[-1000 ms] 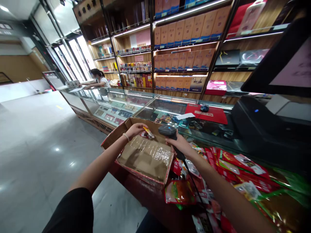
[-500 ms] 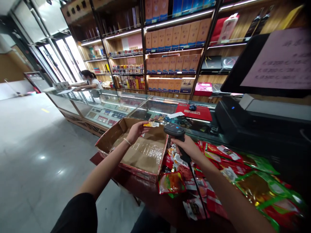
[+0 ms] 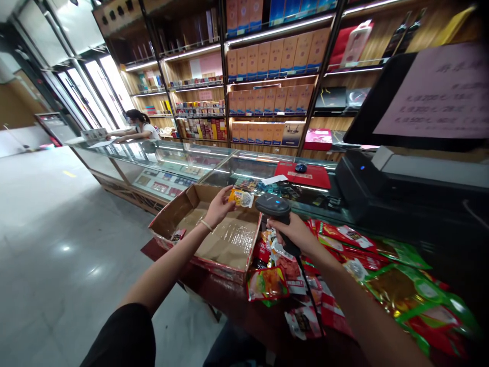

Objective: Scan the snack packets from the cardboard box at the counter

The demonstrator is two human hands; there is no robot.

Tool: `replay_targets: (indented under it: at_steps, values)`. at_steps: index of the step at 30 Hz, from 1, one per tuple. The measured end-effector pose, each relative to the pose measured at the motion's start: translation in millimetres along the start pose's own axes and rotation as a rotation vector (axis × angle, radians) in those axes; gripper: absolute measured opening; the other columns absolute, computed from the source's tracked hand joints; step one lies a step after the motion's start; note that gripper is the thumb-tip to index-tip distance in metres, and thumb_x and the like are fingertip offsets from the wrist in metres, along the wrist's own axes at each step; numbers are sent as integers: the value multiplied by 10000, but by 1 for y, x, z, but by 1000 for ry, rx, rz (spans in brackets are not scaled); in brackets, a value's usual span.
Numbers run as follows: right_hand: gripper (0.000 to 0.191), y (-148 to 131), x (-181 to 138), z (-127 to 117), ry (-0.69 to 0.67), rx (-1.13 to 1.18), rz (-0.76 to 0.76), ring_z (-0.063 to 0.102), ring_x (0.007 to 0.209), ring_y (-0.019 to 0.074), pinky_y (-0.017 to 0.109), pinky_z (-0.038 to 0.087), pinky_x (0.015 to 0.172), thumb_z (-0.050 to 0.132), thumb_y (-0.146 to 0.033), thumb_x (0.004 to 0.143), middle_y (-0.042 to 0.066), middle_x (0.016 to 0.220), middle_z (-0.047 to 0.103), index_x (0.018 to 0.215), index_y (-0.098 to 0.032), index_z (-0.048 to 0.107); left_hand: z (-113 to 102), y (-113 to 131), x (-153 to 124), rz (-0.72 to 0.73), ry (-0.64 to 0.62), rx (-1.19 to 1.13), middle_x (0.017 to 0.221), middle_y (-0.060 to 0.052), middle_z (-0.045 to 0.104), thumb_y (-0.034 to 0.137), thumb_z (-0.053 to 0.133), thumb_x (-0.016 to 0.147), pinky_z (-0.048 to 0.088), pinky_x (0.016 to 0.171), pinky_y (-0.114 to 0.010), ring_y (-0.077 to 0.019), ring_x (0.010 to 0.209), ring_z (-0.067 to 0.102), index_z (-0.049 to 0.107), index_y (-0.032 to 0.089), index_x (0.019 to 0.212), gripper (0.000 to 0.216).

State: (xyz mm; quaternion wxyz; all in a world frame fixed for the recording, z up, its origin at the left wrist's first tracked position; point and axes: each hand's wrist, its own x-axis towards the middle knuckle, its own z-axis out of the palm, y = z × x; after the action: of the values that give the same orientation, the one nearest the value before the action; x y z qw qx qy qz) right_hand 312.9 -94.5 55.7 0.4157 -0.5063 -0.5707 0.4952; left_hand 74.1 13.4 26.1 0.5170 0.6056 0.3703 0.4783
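Observation:
My left hand (image 3: 221, 206) pinches a small yellow-and-white snack packet (image 3: 241, 198) by its left end, above the far side of an open cardboard box (image 3: 229, 244). The packet's broad face is turned partly toward me. In my right hand (image 3: 292, 232) is a black barcode scanner (image 3: 273, 205), gripped by its handle, with a blue light on top. Its head is just right of the packet, apart from it. A small red packet (image 3: 178, 235) lies in the box's left corner. Beneath the scanner, several red and green snack packets (image 3: 267, 284) lie heaped.
A glass counter (image 3: 217, 168) runs behind the box, with a red mat (image 3: 317, 176) and a mouse (image 3: 301, 168) on it. The till screen (image 3: 428, 102) stands at right. Another person (image 3: 139, 127) leans on the counter's far end. The scanner cable (image 3: 311, 295) hangs over the packets.
My left hand has turned the yellow packet from nearly edge-on to showing its broad face, and shifted slightly right. The scanner stays almost in place. The red packet in the box corner now shows.

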Motion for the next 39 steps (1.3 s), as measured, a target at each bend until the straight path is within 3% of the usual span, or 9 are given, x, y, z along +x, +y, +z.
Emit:
replay_targets:
  at_steps: [7,12,20,24,27,30,34,36,39]
  values:
    - [219,-1,-10,-11,-14,56,4,458,331,108,221,373,364,658,-392,775,-49,425,538,782,-200,552,20,5,-2,-64,-38,93,1129,-114,679,257,677,733,568,780,-333,-206,883,690,507,150,1290,592]
    - [249,15,-42,-52,135,111,35,454,322,114,219,364,356,687,-410,761,-52,401,529,815,-196,573,54,-3,8,-44,-166,186,1025,-77,719,352,689,731,550,782,-316,-210,901,683,639,148,1030,366]
    - [260,41,-128,-138,514,191,65,463,347,105,212,367,374,698,-420,765,-27,415,539,770,-172,619,183,-3,17,301,-496,728,873,-37,736,309,549,863,467,694,-244,-184,786,674,694,195,974,215]
    - [252,48,-162,-164,639,241,53,469,359,109,222,374,374,724,-402,746,-33,448,556,814,-185,612,255,-2,4,547,-711,940,892,-56,731,291,463,926,434,671,-243,-193,787,672,667,216,1059,255]
    - [260,52,-179,-175,680,246,55,474,372,107,225,376,374,733,-399,743,-24,480,577,811,-180,610,283,1,4,647,-755,1063,918,-88,725,320,418,953,434,673,-257,-211,803,675,638,208,1111,293]
    - [265,55,-188,-180,694,246,58,486,389,102,226,384,381,740,-399,739,-3,542,620,800,-174,613,277,7,17,630,-658,1173,906,-108,720,338,391,964,443,686,-270,-221,806,677,624,194,1120,315]
    - [266,57,-184,-179,669,256,70,479,381,100,224,374,379,739,-401,737,-6,536,623,796,-178,606,234,0,31,522,-556,1347,899,-117,719,278,390,955,460,723,-288,-231,831,682,621,184,1132,306]
    - [263,56,-175,-175,621,252,70,472,372,102,226,371,381,728,-408,746,-10,503,606,784,-176,608,212,-12,27,466,-642,1387,896,-115,721,247,406,941,471,758,-293,-231,861,685,645,186,1099,293]
    - [264,50,-160,-165,548,218,68,460,361,105,228,370,389,707,-420,759,-21,432,555,758,-169,627,192,-32,15,470,-983,1275,1108,-116,697,200,517,869,473,875,-293,-230,1030,654,637,193,1173,327]
